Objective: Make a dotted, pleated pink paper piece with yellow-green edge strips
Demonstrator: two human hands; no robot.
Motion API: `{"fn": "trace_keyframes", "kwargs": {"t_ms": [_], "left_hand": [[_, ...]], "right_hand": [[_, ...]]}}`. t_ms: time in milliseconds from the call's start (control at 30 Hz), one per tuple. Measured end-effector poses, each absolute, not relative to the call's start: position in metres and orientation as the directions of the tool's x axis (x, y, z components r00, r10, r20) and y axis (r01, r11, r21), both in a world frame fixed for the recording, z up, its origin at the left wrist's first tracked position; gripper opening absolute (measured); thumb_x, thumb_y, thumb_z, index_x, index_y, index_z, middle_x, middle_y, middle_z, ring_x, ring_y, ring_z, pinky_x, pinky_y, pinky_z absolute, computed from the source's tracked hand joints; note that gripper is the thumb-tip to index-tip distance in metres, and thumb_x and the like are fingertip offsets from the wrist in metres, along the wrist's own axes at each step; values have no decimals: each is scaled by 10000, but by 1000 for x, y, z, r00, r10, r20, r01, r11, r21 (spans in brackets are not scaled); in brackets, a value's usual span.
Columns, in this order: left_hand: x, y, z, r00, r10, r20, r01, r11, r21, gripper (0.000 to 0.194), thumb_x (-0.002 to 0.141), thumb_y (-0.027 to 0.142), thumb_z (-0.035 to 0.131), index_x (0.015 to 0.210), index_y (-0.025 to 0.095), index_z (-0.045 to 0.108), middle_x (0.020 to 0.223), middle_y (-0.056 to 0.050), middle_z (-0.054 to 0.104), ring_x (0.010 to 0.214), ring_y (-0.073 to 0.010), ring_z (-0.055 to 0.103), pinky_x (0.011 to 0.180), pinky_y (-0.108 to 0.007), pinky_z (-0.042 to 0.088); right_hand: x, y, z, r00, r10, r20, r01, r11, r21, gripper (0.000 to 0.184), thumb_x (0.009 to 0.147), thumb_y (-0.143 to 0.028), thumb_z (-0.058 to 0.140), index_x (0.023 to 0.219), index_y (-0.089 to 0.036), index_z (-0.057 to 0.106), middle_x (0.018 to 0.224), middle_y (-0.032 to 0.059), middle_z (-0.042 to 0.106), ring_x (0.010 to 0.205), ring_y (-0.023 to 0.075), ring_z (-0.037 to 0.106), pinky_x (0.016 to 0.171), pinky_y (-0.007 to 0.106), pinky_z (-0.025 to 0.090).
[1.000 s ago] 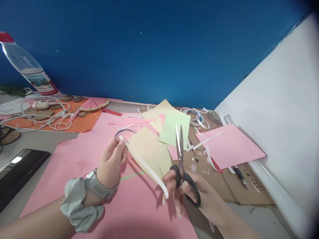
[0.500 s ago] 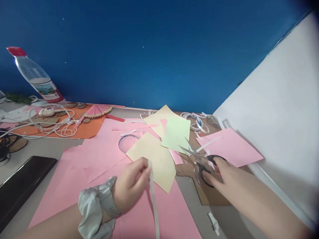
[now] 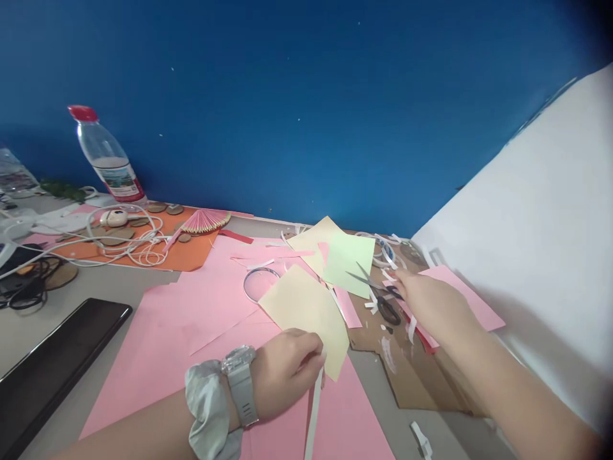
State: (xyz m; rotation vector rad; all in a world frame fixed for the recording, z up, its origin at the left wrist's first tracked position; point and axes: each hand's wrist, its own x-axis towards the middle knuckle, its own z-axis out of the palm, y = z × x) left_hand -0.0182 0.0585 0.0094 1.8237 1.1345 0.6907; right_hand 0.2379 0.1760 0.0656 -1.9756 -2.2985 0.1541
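My left hand, with a grey watch and scrunchie at the wrist, pinches the end of a narrow white strip, which hangs down towards me over large pink paper. My right hand is over the cardboard at the right, its fingers bunched beside the scissors. What those fingertips hold, if anything, is hidden. The black-handled scissors lie partly spread, blades over a light green sheet. Cream sheets lie beyond my left hand.
A roll of tape and pink paper are by the white wall. Another tape ring lies on the pink paper. Leftwards are a phone, a pleated pink fan, white cables and a bottle.
My right hand has let go of the scissors and moved up beside them. My left hand, still pinching the strip, is lower and further right in view. The camera has turned slightly left.
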Motion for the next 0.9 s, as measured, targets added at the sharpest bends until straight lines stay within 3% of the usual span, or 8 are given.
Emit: {"fn": "trace_keyframes", "kwargs": {"t_ms": [67, 133, 200, 267, 367, 500, 733, 900], "left_hand": [[-18, 59, 8, 425, 905, 22, 424, -221, 878, 174, 849, 171, 396, 679, 207, 404, 708, -6, 573, 705, -166, 507, 648, -277, 388], [-18, 60, 9, 423, 906, 31, 409, -221, 885, 164, 826, 166, 420, 668, 208, 401, 688, -5, 565, 706, -168, 504, 652, -278, 386], [-18, 61, 11, 431, 901, 39, 376, -219, 900, 164, 807, 164, 448, 654, 207, 406, 674, -2, 581, 709, -167, 518, 668, -275, 394], [-17, 61, 12, 439, 897, 45, 328, -207, 922, 168, 804, 164, 461, 646, 205, 422, 668, 6, 605, 695, -155, 538, 670, -262, 406], [-18, 61, 12, 403, 914, 53, 262, -171, 950, 172, 822, 189, 463, 652, 200, 442, 663, 16, 594, 642, -133, 547, 625, -242, 413], [-21, 63, 8, 256, 964, 73, 199, -126, 972, 221, 888, 297, 421, 688, 205, 413, 631, 32, 469, 579, -119, 499, 558, -236, 399], [-25, 69, 6, 10, 995, 100, 84, -100, 991, 244, 946, 349, 319, 763, 208, 398, 725, 22, 441, 643, -118, 492, 606, -244, 438], [-23, 72, 7, 10, 995, 96, 64, -97, 993, 259, 923, 359, 412, 722, 197, 427, 673, 36, 439, 592, -105, 496, 577, -232, 442]], "right_hand": [[216, 173, 66, -198, 980, 7, 964, 196, -180, 288, 940, -355, 374, 823, -202, 587, 591, 28, 574, 475, 164, 492, 500, 313, 375], [189, 172, 64, -309, 951, -17, 920, 294, -260, 249, 929, -337, 384, 906, -230, 608, 821, 62, 651, 630, 196, 576, 571, 322, 408], [162, 174, 59, -407, 913, -39, 857, 367, -361, 264, 914, -366, 434, 1126, -273, 561, 1099, 48, 631, 810, 183, 611, 685, 298, 443], [139, 180, 54, -451, 891, -52, 812, 385, -438, 378, 894, -369, 479, 1255, -259, 478, 1211, 68, 585, 889, 178, 605, 725, 281, 444], [118, 192, 47, -491, 865, -107, 773, 376, -510, 348, 770, -365, 642, 1061, -182, 588, 1006, 70, 656, 784, 171, 612, 659, 259, 439], [114, 202, 49, -523, 847, -95, 724, 383, -574, 195, 796, -375, 575, 744, -187, 580, 752, -4, 632, 666, 141, 591, 585, 232, 413], [178, 216, 73, -203, 968, 147, 803, 251, -541, 228, 902, -380, 386, 935, -184, 497, 867, 84, 633, 708, 205, 604, 637, 319, 423], [214, 184, 82, -74, 954, 291, 870, 204, -449, 379, 869, -289, 454, 1219, -146, 429, 1275, 221, 438, 1147, 358, 441, 837, 427, 392]]}}
